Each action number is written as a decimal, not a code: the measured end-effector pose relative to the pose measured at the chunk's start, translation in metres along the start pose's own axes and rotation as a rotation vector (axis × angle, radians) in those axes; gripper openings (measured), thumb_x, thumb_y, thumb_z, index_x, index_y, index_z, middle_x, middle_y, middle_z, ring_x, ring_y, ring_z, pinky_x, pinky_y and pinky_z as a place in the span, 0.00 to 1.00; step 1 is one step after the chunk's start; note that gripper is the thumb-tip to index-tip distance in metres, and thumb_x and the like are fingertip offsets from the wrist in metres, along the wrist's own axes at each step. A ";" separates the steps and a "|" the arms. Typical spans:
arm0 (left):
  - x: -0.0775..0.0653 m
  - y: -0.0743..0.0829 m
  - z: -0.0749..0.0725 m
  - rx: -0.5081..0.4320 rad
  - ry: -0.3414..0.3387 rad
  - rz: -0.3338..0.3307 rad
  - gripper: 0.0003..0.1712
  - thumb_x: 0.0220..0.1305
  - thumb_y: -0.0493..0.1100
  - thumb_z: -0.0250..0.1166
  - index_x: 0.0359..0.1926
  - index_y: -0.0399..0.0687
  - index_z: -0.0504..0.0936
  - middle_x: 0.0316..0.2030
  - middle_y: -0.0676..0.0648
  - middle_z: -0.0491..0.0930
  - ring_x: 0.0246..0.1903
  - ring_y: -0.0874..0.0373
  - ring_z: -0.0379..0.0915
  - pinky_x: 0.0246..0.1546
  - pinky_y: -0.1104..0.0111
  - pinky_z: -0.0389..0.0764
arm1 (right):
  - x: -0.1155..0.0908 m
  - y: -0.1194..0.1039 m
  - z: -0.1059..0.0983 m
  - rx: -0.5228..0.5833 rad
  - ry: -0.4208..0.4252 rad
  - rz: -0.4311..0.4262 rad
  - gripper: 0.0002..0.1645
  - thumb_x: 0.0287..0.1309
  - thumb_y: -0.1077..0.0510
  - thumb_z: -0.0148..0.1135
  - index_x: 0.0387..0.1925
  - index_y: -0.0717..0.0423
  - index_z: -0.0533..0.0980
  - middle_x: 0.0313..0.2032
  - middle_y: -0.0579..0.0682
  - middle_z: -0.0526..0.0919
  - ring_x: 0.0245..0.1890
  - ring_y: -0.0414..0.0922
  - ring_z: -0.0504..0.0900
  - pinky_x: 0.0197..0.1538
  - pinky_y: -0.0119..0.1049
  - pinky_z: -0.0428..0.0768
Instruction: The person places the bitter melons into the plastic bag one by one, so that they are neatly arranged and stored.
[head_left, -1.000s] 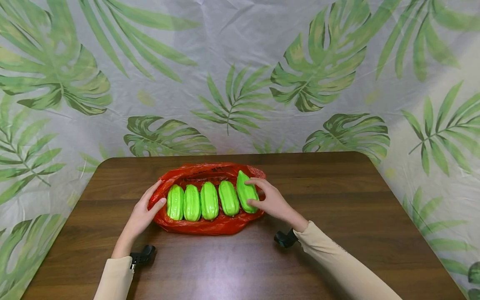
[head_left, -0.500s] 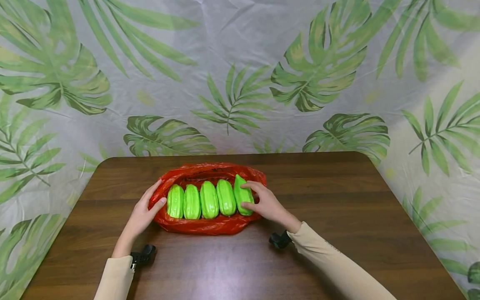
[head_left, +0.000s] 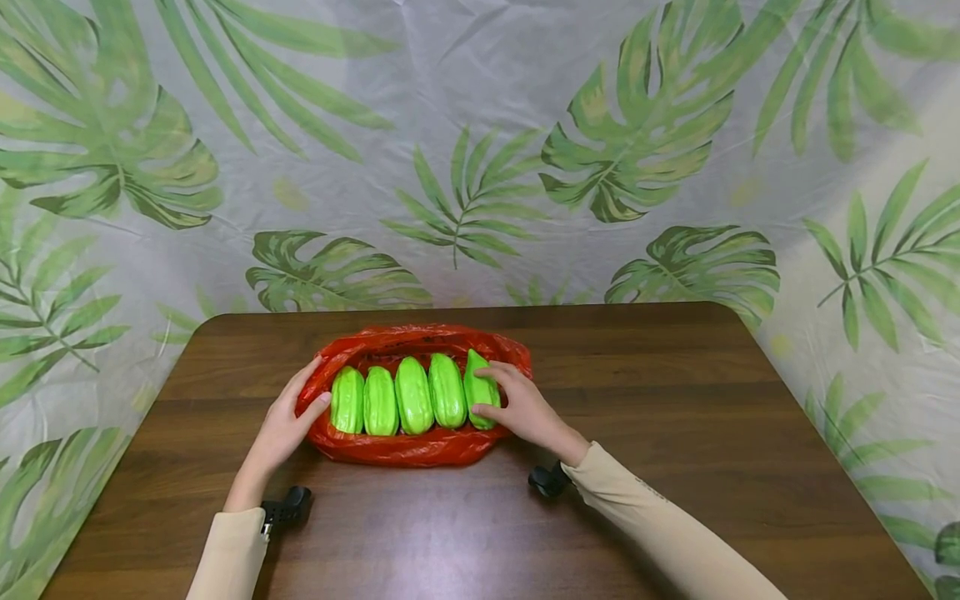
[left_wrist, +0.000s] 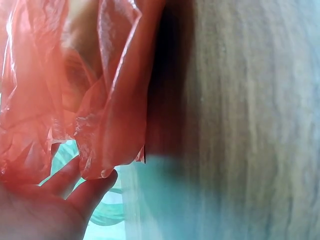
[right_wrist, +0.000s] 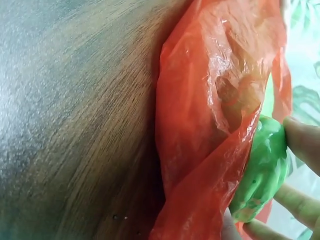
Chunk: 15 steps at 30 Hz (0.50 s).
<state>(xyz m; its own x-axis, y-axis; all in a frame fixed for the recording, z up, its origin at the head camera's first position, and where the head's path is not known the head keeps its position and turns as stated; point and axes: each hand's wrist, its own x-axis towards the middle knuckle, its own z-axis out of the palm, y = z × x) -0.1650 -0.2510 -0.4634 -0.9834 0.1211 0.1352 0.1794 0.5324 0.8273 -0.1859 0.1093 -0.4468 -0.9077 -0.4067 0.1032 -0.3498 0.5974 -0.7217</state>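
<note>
An opened red plastic bag (head_left: 408,454) lies on the table with several glossy, lengthwise-ridged green fruits (head_left: 415,396) standing side by side in a row inside it. At the bag's left rim my left hand (head_left: 288,417) holds the plastic between thumb and fingers; in the left wrist view the crinkled film partly covers the fingers. My right hand (head_left: 525,408) grips the rightmost green fruit (head_left: 477,387), its pointed end facing away from me. In the right wrist view the fruit (right_wrist: 265,165) sits between thumb and fingertips, its far side tucked behind the bag's edge.
The brown wooden table (head_left: 675,433) reaches out on all sides of the bag. Behind it hangs a grey cloth (head_left: 480,100) printed with green leaves. Black wrist cameras (head_left: 550,481) stick out from both wrists, low over the tabletop.
My right hand has moved left with the rightmost fruit, drawing it against its neighbour. The right-hand fruits now stand closer together. My left hand has stayed nearly still at the rim.
</note>
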 end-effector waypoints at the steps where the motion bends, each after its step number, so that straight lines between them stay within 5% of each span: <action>1: 0.000 0.000 0.000 0.000 0.002 0.003 0.36 0.70 0.46 0.57 0.74 0.46 0.54 0.70 0.34 0.53 0.67 0.34 0.49 0.60 0.36 0.55 | 0.000 0.000 0.000 -0.008 -0.005 0.002 0.31 0.56 0.53 0.69 0.59 0.58 0.72 0.65 0.62 0.64 0.65 0.58 0.63 0.63 0.52 0.65; 7: 0.001 0.001 0.000 0.005 0.008 0.019 0.36 0.69 0.46 0.57 0.74 0.47 0.55 0.70 0.35 0.54 0.67 0.35 0.50 0.60 0.37 0.55 | 0.000 -0.005 -0.005 -0.013 -0.013 0.007 0.30 0.58 0.52 0.67 0.60 0.58 0.72 0.66 0.64 0.63 0.64 0.59 0.64 0.62 0.54 0.66; 15: 0.003 0.006 -0.002 -0.001 0.036 0.070 0.34 0.68 0.42 0.59 0.72 0.44 0.60 0.69 0.36 0.57 0.67 0.36 0.51 0.60 0.37 0.55 | -0.004 -0.004 -0.020 0.068 0.047 -0.047 0.26 0.60 0.59 0.64 0.59 0.63 0.72 0.63 0.64 0.67 0.47 0.57 0.79 0.50 0.52 0.77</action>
<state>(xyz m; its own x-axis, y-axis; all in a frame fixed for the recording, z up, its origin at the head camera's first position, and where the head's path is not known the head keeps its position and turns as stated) -0.1668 -0.2489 -0.4565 -0.9689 0.1278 0.2120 0.2474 0.5225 0.8159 -0.1859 0.1221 -0.4300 -0.9010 -0.3995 0.1691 -0.3774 0.5294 -0.7598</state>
